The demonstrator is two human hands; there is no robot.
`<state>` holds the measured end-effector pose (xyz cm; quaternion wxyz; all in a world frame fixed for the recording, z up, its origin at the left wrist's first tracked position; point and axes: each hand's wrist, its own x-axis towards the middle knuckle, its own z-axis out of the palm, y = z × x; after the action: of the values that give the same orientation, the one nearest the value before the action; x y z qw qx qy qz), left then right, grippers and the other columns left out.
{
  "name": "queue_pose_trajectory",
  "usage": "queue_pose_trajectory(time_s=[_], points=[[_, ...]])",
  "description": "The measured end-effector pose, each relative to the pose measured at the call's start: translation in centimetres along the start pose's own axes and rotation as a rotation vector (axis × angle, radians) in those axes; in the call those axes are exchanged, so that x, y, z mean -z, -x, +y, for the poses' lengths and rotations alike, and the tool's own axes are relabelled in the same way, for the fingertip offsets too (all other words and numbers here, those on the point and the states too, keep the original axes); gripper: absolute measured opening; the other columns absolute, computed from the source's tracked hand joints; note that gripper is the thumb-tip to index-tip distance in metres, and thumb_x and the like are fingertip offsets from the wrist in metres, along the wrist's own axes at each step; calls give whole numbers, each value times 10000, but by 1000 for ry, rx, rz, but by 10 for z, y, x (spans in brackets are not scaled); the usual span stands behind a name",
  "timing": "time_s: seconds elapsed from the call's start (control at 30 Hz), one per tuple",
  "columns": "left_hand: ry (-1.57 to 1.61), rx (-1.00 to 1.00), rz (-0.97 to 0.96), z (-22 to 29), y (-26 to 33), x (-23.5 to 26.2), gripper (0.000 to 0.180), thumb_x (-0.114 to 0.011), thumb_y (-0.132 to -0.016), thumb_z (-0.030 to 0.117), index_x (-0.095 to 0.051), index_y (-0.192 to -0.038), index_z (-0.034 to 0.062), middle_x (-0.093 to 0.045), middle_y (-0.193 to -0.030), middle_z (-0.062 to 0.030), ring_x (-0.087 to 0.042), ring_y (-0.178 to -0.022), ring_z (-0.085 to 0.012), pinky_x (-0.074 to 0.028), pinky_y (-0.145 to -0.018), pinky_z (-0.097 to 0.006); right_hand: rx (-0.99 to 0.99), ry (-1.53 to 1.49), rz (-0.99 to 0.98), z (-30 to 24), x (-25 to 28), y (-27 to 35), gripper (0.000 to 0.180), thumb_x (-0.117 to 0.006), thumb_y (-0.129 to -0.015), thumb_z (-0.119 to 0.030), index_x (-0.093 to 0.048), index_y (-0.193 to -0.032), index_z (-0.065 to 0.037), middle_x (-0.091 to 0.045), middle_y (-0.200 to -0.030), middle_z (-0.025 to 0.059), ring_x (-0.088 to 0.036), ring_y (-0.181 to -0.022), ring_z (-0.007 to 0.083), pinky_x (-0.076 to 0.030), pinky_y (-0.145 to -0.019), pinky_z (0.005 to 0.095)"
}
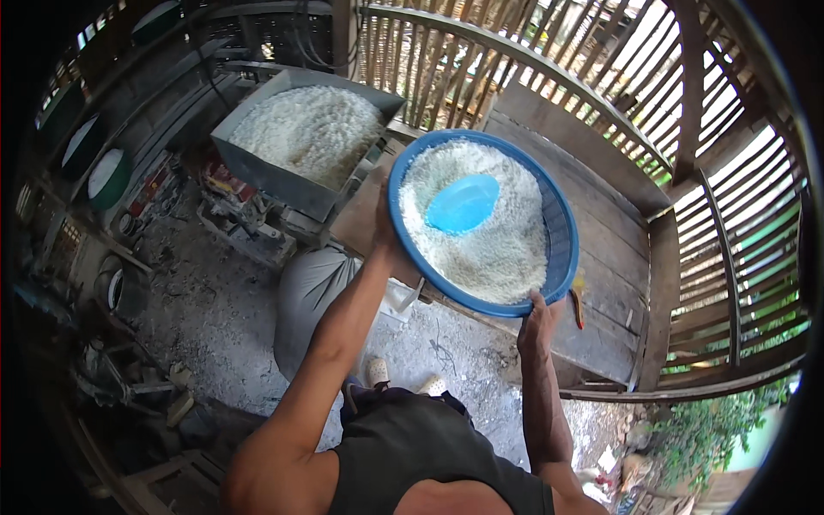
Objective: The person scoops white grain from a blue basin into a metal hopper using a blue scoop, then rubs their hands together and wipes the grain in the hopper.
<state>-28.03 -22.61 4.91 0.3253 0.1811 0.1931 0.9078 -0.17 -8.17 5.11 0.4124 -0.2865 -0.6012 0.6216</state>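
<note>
I hold a round blue basket up in front of me with both hands. It is filled with white shredded material, and a small blue bowl lies on top of the heap. My left hand grips the basket's left rim. My right hand grips its near rim. To the left of the basket stands a grey metal hopper heaped with the same white material.
A wooden bench or platform lies under and right of the basket, with slatted wooden walls behind. A grey sack stands below the hopper on the dusty concrete floor. Machine parts and green-rimmed basins sit at far left.
</note>
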Motion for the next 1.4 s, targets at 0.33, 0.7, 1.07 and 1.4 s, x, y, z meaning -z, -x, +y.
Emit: queue_pose_trajectory(time_s=[0.33, 0.7, 1.07, 1.4], points=[[26, 24, -20, -15, -11, 4, 640, -357, -957, 517, -469, -1305, -8, -537, -1272, -164, -533, -1153, -281, -410, -1028, -389, 0, -656, 238, 19, -25, -18, 675, -270, -961, -581, -385, -1378, -63, -458, -1363, 113, -435, -1247, 285, -307, -1070, 409], [-57, 108, -47, -5, -20, 10, 557, -405, -962, 445, -520, -1245, -20, -575, -1214, -162, -563, -1111, -266, -434, -1001, -362, -107, -760, 193, 8, -38, -5, 664, -213, -973, -554, -358, -1403, -70, -409, -1413, 102, -412, -1274, 282, -309, -1082, 420], [-89, 143, -29, -6, -20, 19, 475, -453, -967, 373, -571, -1185, -32, -613, -1155, -160, -593, -1069, -252, -458, -974, -335, -79, -573, 161, 24, -20, -4, 674, -235, -975, -561, -341, -1412, -60, -393, -1432, 113, -387, -1300, 286, -284, -1099, 406], [-909, -286, 642, 6, 21, 38, 403, -496, -972, 307, -617, -1131, -43, -647, -1102, -158, -621, -1031, -239, -480, -950, -310, -89, -467, 616, -20, 36, -4, 551, -384, -999, -401, -456, -1318, 43, -539, -1301, 164, -495, -1233, 275, -336, -1072, 384]])
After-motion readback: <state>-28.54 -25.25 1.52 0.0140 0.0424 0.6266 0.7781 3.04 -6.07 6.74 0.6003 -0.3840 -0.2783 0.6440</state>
